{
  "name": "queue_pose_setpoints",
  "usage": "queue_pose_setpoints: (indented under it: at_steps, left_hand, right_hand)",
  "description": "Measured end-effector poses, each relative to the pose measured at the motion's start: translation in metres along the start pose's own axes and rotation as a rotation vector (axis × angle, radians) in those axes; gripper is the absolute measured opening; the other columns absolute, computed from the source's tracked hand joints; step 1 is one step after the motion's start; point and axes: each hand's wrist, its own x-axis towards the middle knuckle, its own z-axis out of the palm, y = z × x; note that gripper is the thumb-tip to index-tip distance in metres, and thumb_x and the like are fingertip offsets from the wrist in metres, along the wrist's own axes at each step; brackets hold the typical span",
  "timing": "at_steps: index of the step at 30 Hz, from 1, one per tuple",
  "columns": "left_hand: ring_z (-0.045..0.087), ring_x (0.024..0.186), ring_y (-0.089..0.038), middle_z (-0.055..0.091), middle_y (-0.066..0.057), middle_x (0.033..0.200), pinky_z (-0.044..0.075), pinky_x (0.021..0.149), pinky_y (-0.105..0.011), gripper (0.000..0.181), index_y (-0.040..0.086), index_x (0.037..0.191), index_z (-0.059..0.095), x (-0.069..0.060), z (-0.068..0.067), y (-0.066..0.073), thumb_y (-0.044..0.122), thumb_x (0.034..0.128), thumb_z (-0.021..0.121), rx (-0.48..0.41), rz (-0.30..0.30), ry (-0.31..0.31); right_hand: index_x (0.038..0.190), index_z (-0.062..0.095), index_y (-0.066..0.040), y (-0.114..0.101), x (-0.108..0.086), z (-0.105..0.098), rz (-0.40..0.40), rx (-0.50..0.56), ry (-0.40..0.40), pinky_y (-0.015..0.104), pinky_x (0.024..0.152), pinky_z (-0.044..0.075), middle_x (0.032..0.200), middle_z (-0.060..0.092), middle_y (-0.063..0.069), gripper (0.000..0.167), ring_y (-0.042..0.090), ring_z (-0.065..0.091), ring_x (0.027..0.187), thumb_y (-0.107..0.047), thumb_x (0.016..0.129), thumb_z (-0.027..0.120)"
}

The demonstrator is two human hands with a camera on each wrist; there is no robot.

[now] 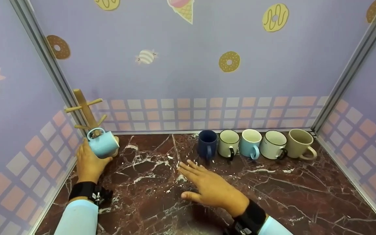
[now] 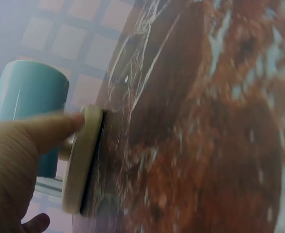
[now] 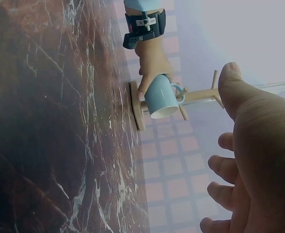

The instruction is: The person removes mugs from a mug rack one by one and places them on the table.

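Note:
A light blue mug (image 1: 104,145) lies tilted on its side in front of the wooden mug tree (image 1: 85,107), its rim facing right and its handle upward near the lower pegs. Whether the handle loops a peg I cannot tell. My left hand (image 1: 88,164) grips the mug round its bottom end, thumb on the near side. The left wrist view shows that thumb (image 2: 50,128) in front of the mug, close to the tree's round base (image 2: 82,165). My right hand (image 1: 211,187) hovers over the table with fingers spread, holding nothing.
Along the back right stand a dark blue mug (image 1: 206,143), a cream mug (image 1: 228,147), another light blue mug (image 1: 250,145), a white mug (image 1: 273,147) and a beige mug (image 1: 299,145). Patterned walls enclose the marbled table (image 1: 148,202) at the back and both sides.

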Motion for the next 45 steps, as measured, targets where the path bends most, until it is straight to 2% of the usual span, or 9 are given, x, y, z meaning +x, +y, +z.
queue_pose_setpoints:
  at_steps: [4,8,10,17,24,32,38,42,45]
  left_hand:
    - [0.041,0.157,-0.061,0.044,-0.040,0.169,0.033,0.132,-0.075,0.113,-0.003,0.176,0.029,0.009,0.009,-0.007,0.019,0.0856,0.094,-0.020,0.007,0.062]
    - [0.053,0.144,-0.060,0.056,-0.040,0.156,0.041,0.125,-0.076,0.098,-0.006,0.168,0.043,0.009,0.008,-0.003,0.020,0.0879,0.093,-0.012,0.015,0.083]
    - [0.057,0.138,-0.061,0.060,-0.040,0.149,0.045,0.120,-0.077,0.092,-0.010,0.163,0.047,0.004,0.003,0.006,0.017,0.0885,0.094,-0.020,0.021,0.077]
    - [0.057,0.140,-0.060,0.060,-0.039,0.151,0.045,0.120,-0.077,0.091,-0.006,0.163,0.050,-0.003,0.003,0.013,0.015,0.0884,0.097,-0.056,0.001,0.093]
    - [0.058,0.140,-0.059,0.062,-0.038,0.151,0.045,0.120,-0.075,0.091,-0.002,0.161,0.055,-0.011,0.007,0.020,0.015,0.0840,0.099,-0.085,0.044,0.157]
    - [0.060,0.136,-0.059,0.064,-0.038,0.149,0.047,0.119,-0.074,0.094,-0.006,0.159,0.057,-0.028,-0.001,0.027,0.020,0.0812,0.102,-0.093,0.029,0.228]
    - [0.064,0.127,-0.058,0.068,-0.039,0.137,0.051,0.114,-0.074,0.091,-0.009,0.150,0.062,-0.036,-0.004,0.043,0.020,0.0758,0.105,-0.129,0.057,0.313]
    - [0.067,0.123,-0.056,0.071,-0.036,0.134,0.054,0.111,-0.074,0.087,-0.009,0.142,0.067,-0.043,-0.001,0.060,0.019,0.0716,0.109,-0.166,0.097,0.384]
    - [0.068,0.125,-0.054,0.071,-0.033,0.140,0.056,0.110,-0.074,0.087,-0.005,0.143,0.068,-0.048,0.003,0.081,0.022,0.0724,0.110,-0.202,0.078,0.364]
  right_hand:
    - [0.183,0.016,-0.032,0.000,-0.001,-0.001,0.009,-0.006,-0.006,0.060,0.141,0.029,0.190,0.010,-0.008,0.095,0.033,0.020,0.178,-0.084,0.107,0.039]
    - [0.183,0.015,-0.033,0.000,-0.001,-0.001,0.013,-0.011,-0.006,0.060,0.140,0.030,0.190,0.010,-0.010,0.094,0.032,0.020,0.178,-0.083,0.107,0.038]
    - [0.183,0.013,-0.035,0.000,-0.002,-0.002,0.013,-0.011,-0.006,0.062,0.140,0.032,0.190,0.010,-0.010,0.094,0.032,0.020,0.178,-0.083,0.107,0.039]
    - [0.183,0.012,-0.035,0.000,-0.001,-0.002,0.021,-0.017,-0.011,0.062,0.139,0.033,0.190,0.009,-0.011,0.094,0.032,0.021,0.178,-0.084,0.107,0.037]
    - [0.183,0.012,-0.035,0.002,-0.002,-0.004,0.015,-0.027,-0.002,0.061,0.139,0.034,0.190,0.011,-0.011,0.093,0.030,0.022,0.178,-0.083,0.107,0.037]
    - [0.183,0.016,-0.032,0.004,-0.001,-0.007,0.005,-0.022,0.011,0.059,0.141,0.030,0.190,0.011,-0.010,0.093,0.027,0.019,0.178,-0.083,0.108,0.036]
    - [0.183,0.021,-0.027,0.006,-0.001,-0.012,0.000,-0.018,0.030,0.052,0.144,0.023,0.190,0.012,-0.007,0.094,0.027,0.019,0.179,-0.081,0.109,0.039]
    - [0.183,0.021,-0.030,0.007,-0.002,-0.014,0.020,0.007,0.031,0.052,0.144,0.022,0.190,0.012,-0.007,0.093,0.026,0.017,0.179,-0.082,0.108,0.040]
    - [0.182,0.021,-0.032,0.008,-0.003,-0.016,0.035,0.023,0.035,0.052,0.144,0.021,0.190,0.013,-0.008,0.092,0.025,0.016,0.179,-0.082,0.108,0.040]
